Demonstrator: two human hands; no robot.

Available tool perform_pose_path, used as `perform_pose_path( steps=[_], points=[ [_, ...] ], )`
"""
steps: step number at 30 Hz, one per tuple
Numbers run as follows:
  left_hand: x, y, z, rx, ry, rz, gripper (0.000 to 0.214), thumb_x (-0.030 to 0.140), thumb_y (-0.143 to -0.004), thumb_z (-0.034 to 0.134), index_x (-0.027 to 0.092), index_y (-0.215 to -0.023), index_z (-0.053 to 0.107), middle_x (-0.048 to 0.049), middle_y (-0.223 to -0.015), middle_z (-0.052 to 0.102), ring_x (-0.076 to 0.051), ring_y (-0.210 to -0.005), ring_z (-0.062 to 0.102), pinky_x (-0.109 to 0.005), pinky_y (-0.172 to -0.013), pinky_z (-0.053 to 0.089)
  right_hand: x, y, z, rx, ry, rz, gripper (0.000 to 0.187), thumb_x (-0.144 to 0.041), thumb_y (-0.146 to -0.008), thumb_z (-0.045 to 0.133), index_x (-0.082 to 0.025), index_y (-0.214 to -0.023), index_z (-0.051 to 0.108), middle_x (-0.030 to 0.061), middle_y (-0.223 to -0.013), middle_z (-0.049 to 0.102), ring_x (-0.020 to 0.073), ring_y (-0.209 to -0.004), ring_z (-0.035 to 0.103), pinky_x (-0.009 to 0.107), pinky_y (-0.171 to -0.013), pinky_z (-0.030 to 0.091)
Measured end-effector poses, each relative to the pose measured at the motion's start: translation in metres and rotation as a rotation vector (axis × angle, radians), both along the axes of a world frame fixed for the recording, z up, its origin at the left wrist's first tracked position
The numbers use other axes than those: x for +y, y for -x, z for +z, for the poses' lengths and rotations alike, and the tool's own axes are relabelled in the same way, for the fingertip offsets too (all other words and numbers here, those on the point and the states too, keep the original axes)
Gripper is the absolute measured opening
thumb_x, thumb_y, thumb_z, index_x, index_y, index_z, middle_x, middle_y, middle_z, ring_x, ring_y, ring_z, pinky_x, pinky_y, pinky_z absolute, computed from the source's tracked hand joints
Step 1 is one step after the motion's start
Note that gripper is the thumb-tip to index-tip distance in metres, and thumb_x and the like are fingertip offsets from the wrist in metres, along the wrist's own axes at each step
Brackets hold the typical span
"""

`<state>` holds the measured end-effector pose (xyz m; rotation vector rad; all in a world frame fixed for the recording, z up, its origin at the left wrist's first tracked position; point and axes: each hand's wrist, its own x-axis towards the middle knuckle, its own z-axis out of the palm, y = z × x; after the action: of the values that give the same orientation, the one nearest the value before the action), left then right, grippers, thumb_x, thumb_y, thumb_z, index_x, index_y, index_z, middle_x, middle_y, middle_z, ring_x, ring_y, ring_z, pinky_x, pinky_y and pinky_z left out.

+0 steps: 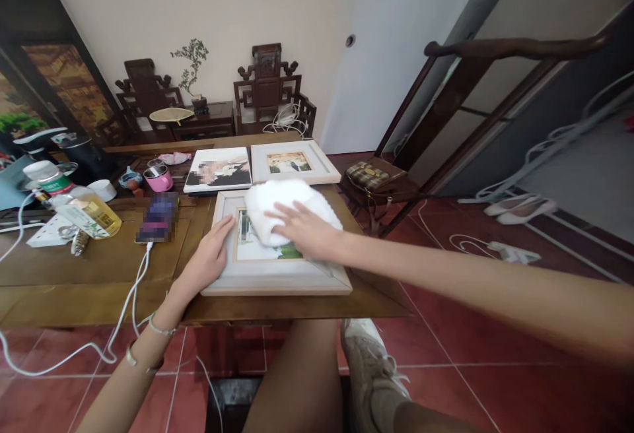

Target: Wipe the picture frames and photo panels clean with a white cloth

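Wooden table [99, 298]; rectangular frame [277, 280] under fluffy cloth [277, 194], right fingers [291, 216] spread atop; left fingers [221, 226] unclenched on frame.

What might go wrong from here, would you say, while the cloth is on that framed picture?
The near framed picture lies close to the table's front edge, so pressure from the right hand on the white cloth might shift it, despite the left hand at its side.

The white cable hangs near the left forearm; a snag could tug the phone.
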<state>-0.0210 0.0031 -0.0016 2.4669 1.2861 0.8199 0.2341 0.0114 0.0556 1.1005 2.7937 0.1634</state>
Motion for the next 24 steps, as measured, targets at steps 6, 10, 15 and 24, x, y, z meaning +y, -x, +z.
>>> perform_pose_path(
  steps=[6,10,15,24],
  points=[
    [-0.004,-0.002,0.005,0.009,0.013,0.008,0.061,-0.001,-0.072,0.036,0.012,-0.130,0.049,-0.0128,-0.143,0.044,-0.022,-0.135,0.037,-0.044,-0.114,0.028,0.034,-0.012,-0.004,-0.078,-0.098,-0.100,0.059,0.008,-0.073,0.044,-0.013,-0.127,0.055,0.0123,-0.151,0.029,0.0377,-0.138,0.019,0.058,-0.104,0.028],
    [-0.006,-0.005,0.007,0.005,0.009,0.036,0.060,-0.002,-0.071,0.037,0.013,-0.127,0.052,-0.0124,-0.141,0.046,-0.023,-0.133,0.040,-0.045,-0.112,0.032,-0.014,0.013,0.008,-0.075,0.033,-0.113,0.055,0.001,-0.072,0.052,-0.012,-0.125,0.055,0.0167,-0.145,0.039,0.0409,-0.130,0.034,0.054,-0.094,0.040],
    [-0.005,-0.006,0.006,-0.012,-0.011,0.068,0.056,-0.001,-0.072,0.037,0.011,-0.124,0.054,-0.0131,-0.136,0.051,-0.023,-0.127,0.047,-0.043,-0.110,0.035,-0.070,0.053,0.024,-0.023,0.209,0.016,0.039,-0.007,-0.073,0.055,-0.016,-0.110,0.063,0.0157,-0.131,0.054,0.0361,-0.115,0.050,0.044,-0.081,0.050],
    [0.001,0.000,0.003,-0.078,-0.063,0.087,0.046,0.002,-0.079,0.037,0.015,-0.119,0.056,-0.0102,-0.123,0.061,-0.022,-0.116,0.056,-0.043,-0.104,0.042,-0.073,0.039,0.037,-0.087,0.248,0.000,0.028,-0.004,-0.074,0.052,-0.014,-0.095,0.069,0.0166,-0.108,0.066,0.0337,-0.103,0.058,0.042,-0.079,0.048]
  ],
)
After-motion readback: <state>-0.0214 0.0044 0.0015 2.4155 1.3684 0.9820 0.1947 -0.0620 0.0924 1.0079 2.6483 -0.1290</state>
